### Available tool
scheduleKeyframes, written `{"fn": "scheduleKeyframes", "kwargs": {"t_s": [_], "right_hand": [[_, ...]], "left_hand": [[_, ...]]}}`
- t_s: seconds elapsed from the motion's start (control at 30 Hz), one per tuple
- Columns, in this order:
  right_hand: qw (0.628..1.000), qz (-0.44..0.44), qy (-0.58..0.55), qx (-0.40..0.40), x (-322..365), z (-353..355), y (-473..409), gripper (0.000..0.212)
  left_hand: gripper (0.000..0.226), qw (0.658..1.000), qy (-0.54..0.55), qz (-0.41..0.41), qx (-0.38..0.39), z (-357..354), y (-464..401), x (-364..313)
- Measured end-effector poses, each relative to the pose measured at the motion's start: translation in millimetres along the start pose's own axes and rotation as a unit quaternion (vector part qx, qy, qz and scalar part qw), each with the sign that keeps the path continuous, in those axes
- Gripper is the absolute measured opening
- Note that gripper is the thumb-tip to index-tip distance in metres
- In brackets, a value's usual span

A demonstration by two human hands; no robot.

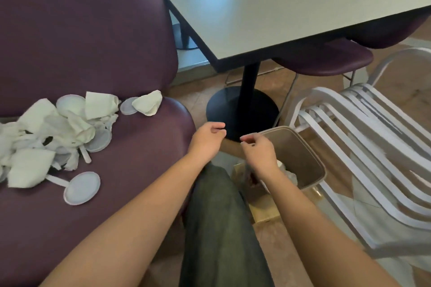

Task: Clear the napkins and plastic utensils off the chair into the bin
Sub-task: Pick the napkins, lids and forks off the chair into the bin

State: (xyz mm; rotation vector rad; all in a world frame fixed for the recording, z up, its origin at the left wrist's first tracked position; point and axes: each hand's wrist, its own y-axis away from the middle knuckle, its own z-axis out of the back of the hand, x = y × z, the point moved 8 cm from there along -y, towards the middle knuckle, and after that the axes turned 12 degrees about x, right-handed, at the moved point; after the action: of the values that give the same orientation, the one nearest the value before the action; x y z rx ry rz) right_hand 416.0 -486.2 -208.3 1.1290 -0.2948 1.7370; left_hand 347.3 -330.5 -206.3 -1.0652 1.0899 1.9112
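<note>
A purple padded chair [140, 170] on the left carries a heap of crumpled white napkins [35, 137], round plastic lids [82, 188] and flat white plastic utensils [85, 155]. One more napkin [149, 102] lies apart at the back of the seat. A small brown bin [303, 147] stands on the floor to the right of the chair, with some white waste inside. My left hand [207, 140] hovers just off the seat's right edge, fingers loosely curled and holding nothing. My right hand [258, 149] hangs over the bin's near-left rim, fingers loosely curled, empty.
A white table [279, 7] on a black pedestal base [242, 112] stands behind the bin. A white slatted metal chair [361, 147] is on the right, and a purple stool seat [326, 60] is tucked under the table. My leg in dark trousers [217, 228] is between chair and bin.
</note>
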Motion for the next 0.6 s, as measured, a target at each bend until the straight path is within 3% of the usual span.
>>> {"fn": "scheduleKeyframes", "kwargs": {"t_s": [0.2, 0.4, 0.5, 0.6], "right_hand": [[0.995, 0.073, -0.026, 0.06, 74.0, -68.9, 14.9, 0.013], [0.986, 0.101, 0.013, 0.135, 115.8, -146.9, 38.9, 0.015], [0.979, 0.096, 0.03, 0.176, 125.7, -186.2, 54.2, 0.017], [0.971, 0.086, 0.048, 0.216, 130.2, -222.7, 69.9, 0.021]], "left_hand": [[0.016, 0.995, -0.017, -0.002, -0.101, 90.4, 44.6, 31.7], [0.022, 0.979, -0.046, 0.069, -0.189, 170.8, 109.1, 93.5], [0.023, 0.96, -0.058, 0.106, -0.252, 207.5, 146.7, 125.2], [0.032, 0.924, -0.16, 0.166, -0.305, 237.1, 175.8, 146.7]]}}
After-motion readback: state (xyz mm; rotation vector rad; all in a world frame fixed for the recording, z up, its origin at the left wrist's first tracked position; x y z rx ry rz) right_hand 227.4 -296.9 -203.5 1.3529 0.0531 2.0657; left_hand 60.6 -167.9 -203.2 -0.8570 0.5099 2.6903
